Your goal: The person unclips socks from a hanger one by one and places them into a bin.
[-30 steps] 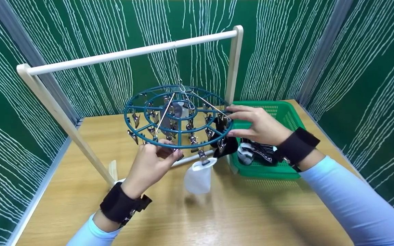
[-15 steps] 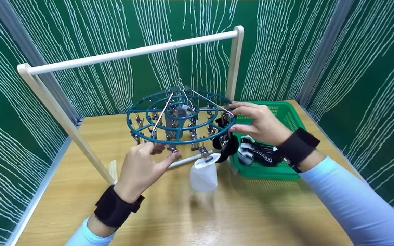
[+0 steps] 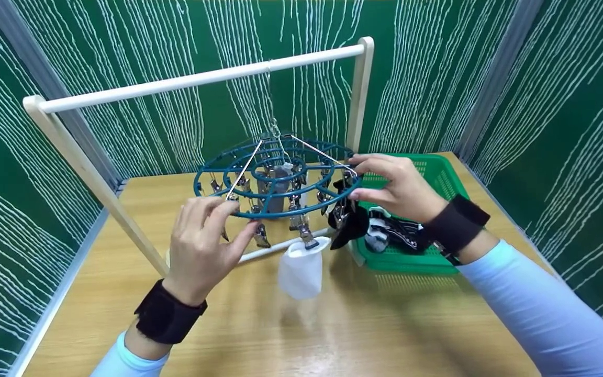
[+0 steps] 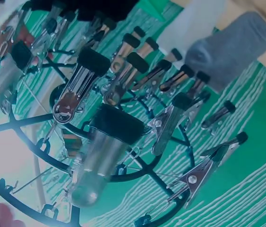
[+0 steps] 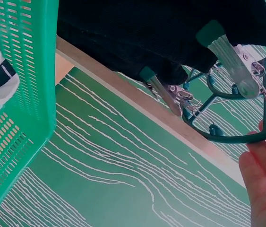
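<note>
A round dark-teal clip hanger (image 3: 286, 213) hangs by a chain, with metal clips (image 4: 78, 90) dangling from its rings. My left hand (image 3: 199, 246) pinches the front-left rim between thumb and fingers. At the right rim, my right hand (image 3: 403, 186) grips the ring, thumb below and fingers above; its fingertips also show at the ring in the right wrist view. Clipped at the front is a white sock (image 3: 300, 272). A black cloth piece (image 3: 351, 228) hangs from clips beside the right hand, and a grey sock (image 4: 236, 47) hangs farther back.
A wooden stand with a white top bar (image 3: 197, 79) carries the hanger over the wooden table (image 3: 385, 335). Behind the right hand sits a green basket (image 3: 445, 178) holding black, white and grey striped socks (image 3: 395, 233). Green patterned walls enclose the table.
My left hand has moved left and up from under the front rim to pinch it. The hanger's front edge has risen slightly, and the white sock has swung. My right hand stays at the rim.
</note>
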Motion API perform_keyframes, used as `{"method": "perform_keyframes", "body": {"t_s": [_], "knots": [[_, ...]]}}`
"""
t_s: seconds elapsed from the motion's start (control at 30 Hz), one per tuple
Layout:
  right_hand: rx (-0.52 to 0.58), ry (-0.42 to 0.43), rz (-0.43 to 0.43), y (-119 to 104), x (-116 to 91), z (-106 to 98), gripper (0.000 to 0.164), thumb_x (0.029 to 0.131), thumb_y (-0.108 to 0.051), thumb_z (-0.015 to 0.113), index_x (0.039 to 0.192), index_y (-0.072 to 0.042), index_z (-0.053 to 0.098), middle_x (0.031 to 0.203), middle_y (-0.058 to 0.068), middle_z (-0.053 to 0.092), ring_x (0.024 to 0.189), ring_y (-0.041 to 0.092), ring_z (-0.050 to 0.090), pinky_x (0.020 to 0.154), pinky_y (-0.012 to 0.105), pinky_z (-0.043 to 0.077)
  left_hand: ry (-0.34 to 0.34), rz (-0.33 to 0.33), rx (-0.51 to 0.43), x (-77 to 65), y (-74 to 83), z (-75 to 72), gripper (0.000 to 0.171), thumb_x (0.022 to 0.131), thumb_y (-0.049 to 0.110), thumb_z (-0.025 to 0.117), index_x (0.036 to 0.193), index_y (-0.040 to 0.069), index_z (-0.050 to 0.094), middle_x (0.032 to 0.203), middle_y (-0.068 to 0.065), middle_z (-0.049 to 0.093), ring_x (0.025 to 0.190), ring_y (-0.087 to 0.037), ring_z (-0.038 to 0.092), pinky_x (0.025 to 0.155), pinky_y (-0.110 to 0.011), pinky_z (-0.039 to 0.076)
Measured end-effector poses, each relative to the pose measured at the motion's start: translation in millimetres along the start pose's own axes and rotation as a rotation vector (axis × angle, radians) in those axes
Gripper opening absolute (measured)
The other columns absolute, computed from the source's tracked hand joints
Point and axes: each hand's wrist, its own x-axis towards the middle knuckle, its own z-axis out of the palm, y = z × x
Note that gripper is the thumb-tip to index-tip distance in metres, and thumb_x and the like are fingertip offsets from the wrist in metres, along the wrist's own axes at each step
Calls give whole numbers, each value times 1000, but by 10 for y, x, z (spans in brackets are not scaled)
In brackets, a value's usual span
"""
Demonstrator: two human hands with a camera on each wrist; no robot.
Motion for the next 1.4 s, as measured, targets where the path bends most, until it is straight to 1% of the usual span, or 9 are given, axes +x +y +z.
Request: {"method": "perform_keyframes", "body": {"t_s": [0.13, 0.33, 0.5, 0.63, 0.73, 0.93, 1.03, 1.1, 1.4], "knots": [[-28, 10, -20, -17, -2, 6, 35, 96, -27, 83, 108, 4, 74, 130, 28, 74, 117, 46, 73, 100, 62, 60, -4, 25, 14, 4, 1, 3, 26, 90, 14, 88, 109, 0, 79, 105, -19, 75, 101, -38, 67, 88, -49, 58], [-28, -10, -50, -12, -12, 34, 41, 100, -38, 78, 105, 2, 74, 131, 27, 73, 117, 45, 72, 97, 61, 61, 3, 6, 1, -31, -26, -3, 19, 93, 13, 83, 105, -2, 81, 105, -19, 79, 103, -39, 70, 94, -48, 59], [-14, -25, -88, 0, -21, 61, 31, 103, -30, 78, 104, 1, 73, 131, 27, 73, 112, 42, 75, 92, 59, 63, -9, -23, 2, -75, -52, -5, 22, 88, 7, 83, 107, -4, 80, 109, -21, 79, 105, -41, 70, 97, -49, 58], [-33, -32, -65, -38, -18, 68, 24, 98, -22, 82, 103, 0, 74, 130, 26, 74, 109, 40, 75, 88, 57, 65, -15, -44, 26, -103, -50, 10, 28, 84, 5, 84, 110, -4, 80, 111, -22, 79, 106, -42, 68, 95, -53, 58], [-53, -37, -37, -70, -12, 79, 24, 95, -20, 84, 103, 0, 74, 131, 25, 74, 110, 41, 75, 89, 57, 65, -8, -39, 41, -114, -19, 17, 30, 87, 8, 82, 113, -4, 78, 111, -22, 76, 104, -41, 65, 91, -52, 55], [-65, -31, -10, -104, -12, 104, 24, 91, -14, 88, 103, 1, 75, 130, 24, 75, 111, 41, 75, 93, 58, 64, -2, 45, -39, -127, 111, 66, 19, 97, 16, 76, 102, -2, 71, 90, -15, 71, 80, -30, 63, 70, -39, 55], [-70, -21, -25, -101, -16, 107, 25, 91, -17, 88, 103, 1, 75, 128, 25, 75, 111, 42, 74, 93, 58, 63, -80, 55, -111, -137, 188, 98, 17, 97, 15, 78, 98, 0, 71, 84, -11, 75, 72, -24, 69, 64, -34, 60], [-73, -18, -39, -97, -18, 108, 26, 93, -20, 87, 102, 1, 75, 127, 25, 75, 111, 42, 74, 94, 59, 63, -160, 13, -153, -149, 235, 121, 18, 94, 15, 82, 99, 0, 73, 85, -11, 77, 74, -24, 73, 66, -33, 63], [-79, -19, -23, -117, -8, 122, 24, 90, -16, 89, 102, 1, 76, 127, 24, 75, 111, 41, 74, 95, 58, 64, -485, -341, -344, -105, 314, 214, 30, 97, 16, 84, 116, -5, 76, 110, -18, 82, 95, -29, 80, 86, -42, 67]]}}
